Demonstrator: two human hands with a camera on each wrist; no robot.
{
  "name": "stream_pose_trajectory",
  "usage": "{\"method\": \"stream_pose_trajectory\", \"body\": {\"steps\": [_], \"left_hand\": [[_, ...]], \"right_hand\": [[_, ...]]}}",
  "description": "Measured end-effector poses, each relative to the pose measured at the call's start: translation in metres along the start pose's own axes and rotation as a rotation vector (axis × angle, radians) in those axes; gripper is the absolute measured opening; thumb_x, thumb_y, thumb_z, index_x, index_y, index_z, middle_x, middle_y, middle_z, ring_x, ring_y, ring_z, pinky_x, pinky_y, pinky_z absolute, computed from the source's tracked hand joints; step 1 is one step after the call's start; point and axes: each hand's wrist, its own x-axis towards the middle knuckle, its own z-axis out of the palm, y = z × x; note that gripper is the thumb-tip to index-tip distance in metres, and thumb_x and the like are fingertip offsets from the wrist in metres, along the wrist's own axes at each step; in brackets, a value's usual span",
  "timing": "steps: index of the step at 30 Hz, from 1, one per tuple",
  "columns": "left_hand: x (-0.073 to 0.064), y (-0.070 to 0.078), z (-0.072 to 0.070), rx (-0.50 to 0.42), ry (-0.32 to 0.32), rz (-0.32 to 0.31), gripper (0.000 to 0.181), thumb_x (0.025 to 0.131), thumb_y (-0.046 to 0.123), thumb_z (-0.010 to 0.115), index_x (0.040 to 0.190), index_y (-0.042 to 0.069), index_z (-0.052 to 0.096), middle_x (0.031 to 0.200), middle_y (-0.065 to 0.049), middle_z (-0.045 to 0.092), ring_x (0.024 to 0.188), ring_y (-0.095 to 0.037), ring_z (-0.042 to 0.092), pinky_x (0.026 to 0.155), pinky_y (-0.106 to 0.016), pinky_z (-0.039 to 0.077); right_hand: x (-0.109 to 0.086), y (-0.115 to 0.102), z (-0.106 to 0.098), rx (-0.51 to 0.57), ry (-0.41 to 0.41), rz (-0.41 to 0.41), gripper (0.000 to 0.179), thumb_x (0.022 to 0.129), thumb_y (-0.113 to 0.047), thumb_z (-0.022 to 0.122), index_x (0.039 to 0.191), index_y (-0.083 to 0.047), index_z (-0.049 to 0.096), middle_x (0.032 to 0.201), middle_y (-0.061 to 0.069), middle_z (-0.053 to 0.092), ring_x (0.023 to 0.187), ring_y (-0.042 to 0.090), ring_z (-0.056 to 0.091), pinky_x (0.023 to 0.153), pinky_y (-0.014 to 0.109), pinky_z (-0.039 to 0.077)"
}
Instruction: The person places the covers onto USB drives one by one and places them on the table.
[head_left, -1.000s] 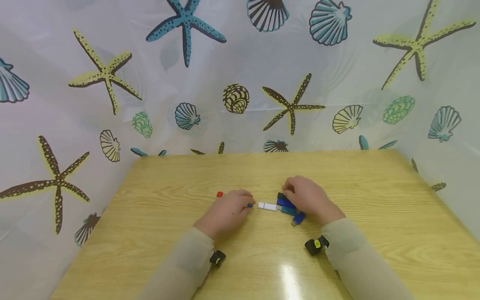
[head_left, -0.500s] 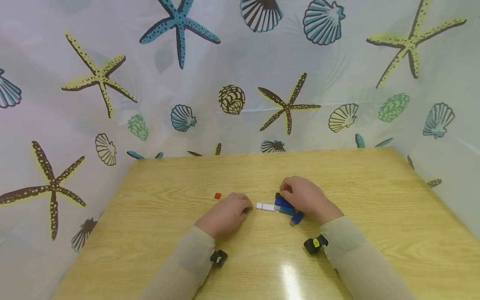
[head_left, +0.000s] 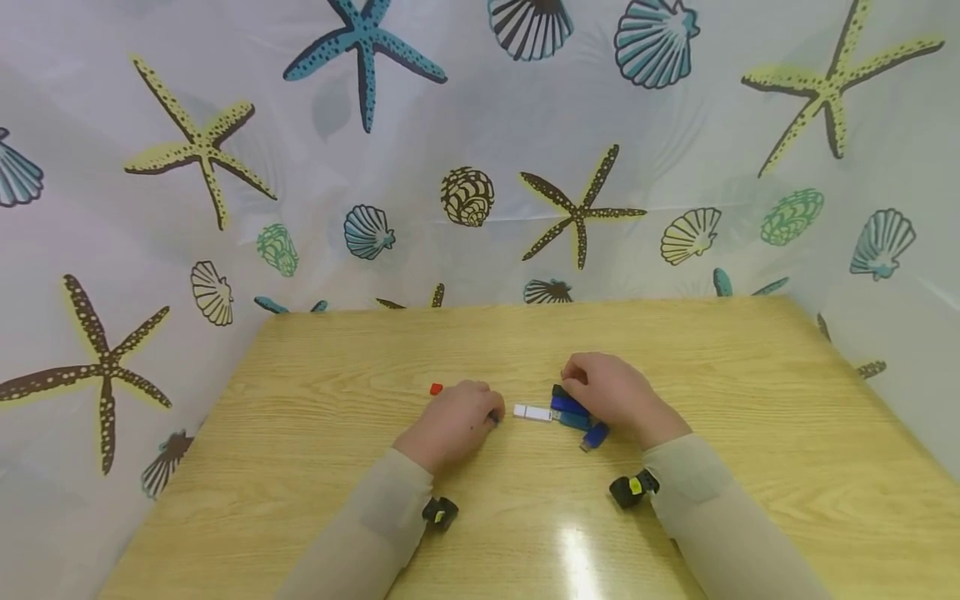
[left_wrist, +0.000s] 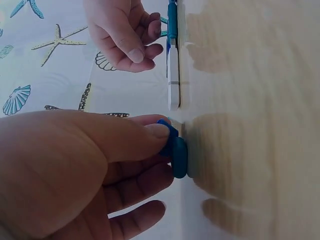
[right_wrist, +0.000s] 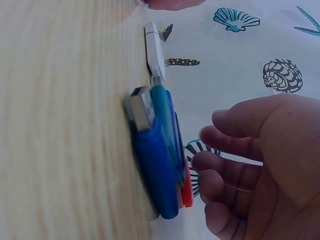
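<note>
My left hand (head_left: 456, 423) pinches a small blue cap (left_wrist: 168, 138) between thumb and index finger. A teal cap (left_wrist: 179, 158) stands right beside it at the tabletop, against the fingertips. To the right lies a white USB stick (head_left: 532, 412), its end meeting a teal USB stick (head_left: 574, 420). Two blue USB sticks lie around the teal one, the nearer blue stick (right_wrist: 155, 167) with its metal plug bare. My right hand (head_left: 617, 398) hovers over this group with loosely curled fingers and holds nothing. Beneath it a red stick (right_wrist: 188, 187) is mostly hidden.
A red cap (head_left: 437, 389) lies on the wooden table (head_left: 337, 492) just beyond my left hand. A black piece (head_left: 558, 390) sits at the far end of the sticks. A cloth (head_left: 420, 167) printed with shells and starfish hangs behind and on both sides.
My left hand has shifted slightly left and its fingertips have curled down, so the blue cap once visible at them is largely hidden in the head view. The right hand has stayed nearly still.
</note>
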Motion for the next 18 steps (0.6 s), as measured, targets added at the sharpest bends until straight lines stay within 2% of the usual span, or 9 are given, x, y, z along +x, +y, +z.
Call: {"method": "stream_pose_trajectory", "body": {"steps": [5, 11, 14, 18], "left_hand": [[0.002, 0.002, 0.001, 0.014, 0.003, -0.028, 0.013, 0.102, 0.014, 0.061, 0.107, 0.017, 0.072, 0.102, 0.004, 0.064, 0.097, -0.014, 0.059, 0.087, -0.031, 0.052], [0.002, 0.004, -0.001, -0.078, 0.037, -0.092, 0.011, 0.102, 0.016, 0.061, 0.11, 0.016, 0.068, 0.099, 0.004, 0.058, 0.083, -0.01, 0.055, 0.077, -0.027, 0.052], [0.001, 0.005, -0.002, -0.102, 0.07, -0.102, 0.013, 0.102, 0.015, 0.06, 0.113, 0.016, 0.066, 0.102, 0.005, 0.056, 0.084, -0.008, 0.055, 0.078, -0.025, 0.052], [-0.001, 0.006, -0.005, -0.102, 0.105, -0.085, 0.015, 0.103, 0.013, 0.059, 0.117, 0.015, 0.063, 0.106, 0.004, 0.055, 0.086, -0.008, 0.055, 0.079, -0.024, 0.052]], "right_hand": [[-0.002, 0.0, -0.001, 0.006, 0.003, -0.005, 0.013, 0.102, -0.028, 0.062, 0.105, -0.016, 0.067, 0.089, -0.001, 0.062, 0.077, 0.019, 0.055, 0.078, 0.041, 0.048], [-0.004, 0.0, -0.005, 0.007, -0.001, -0.02, 0.013, 0.102, -0.027, 0.062, 0.104, -0.016, 0.068, 0.088, -0.002, 0.063, 0.076, 0.018, 0.055, 0.079, 0.041, 0.048], [-0.006, 0.0, -0.009, -0.001, -0.037, -0.049, 0.012, 0.102, -0.026, 0.061, 0.097, -0.017, 0.066, 0.081, -0.003, 0.06, 0.071, 0.017, 0.054, 0.073, 0.038, 0.047], [-0.011, 0.002, -0.018, 0.013, -0.137, -0.096, 0.017, 0.1, -0.018, 0.061, 0.083, -0.017, 0.061, 0.072, -0.003, 0.055, 0.064, 0.016, 0.051, 0.064, 0.035, 0.042]]}}
